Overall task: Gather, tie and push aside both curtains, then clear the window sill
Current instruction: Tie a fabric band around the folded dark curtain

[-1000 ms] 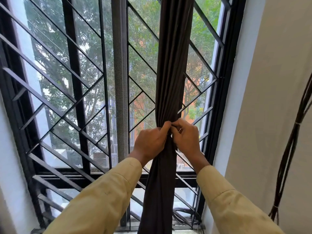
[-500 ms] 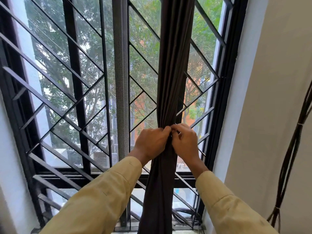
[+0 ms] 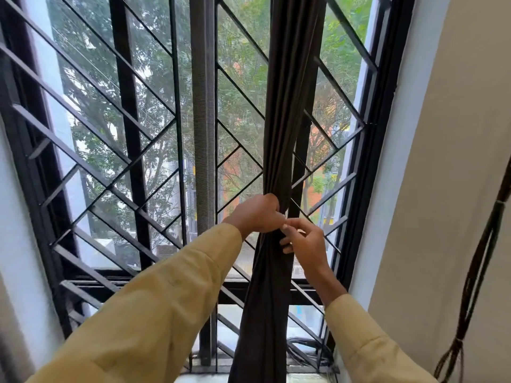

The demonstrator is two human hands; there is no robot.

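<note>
A black-framed window with a diagonal metal grille (image 3: 110, 189) fills the view, trees beyond it. The dark brown curtain (image 3: 284, 134), gathered into one narrow bunch, hangs right of the window's centre and runs down past the window sill (image 3: 304, 378). A bundle of dark cables (image 3: 478, 272) hangs on the beige wall at the right. The left hand (image 3: 257, 214) curls tightly round the bunch. The right hand (image 3: 307, 241), just beside it, pinches the curtain's right edge between thumb and forefinger, its fingertips touching the left hand's.

L sleeve (image 3: 154, 313) & R sleeve (image 3: 367, 346) both long, mustard-yellow cloth w/ plain cuffs
</note>
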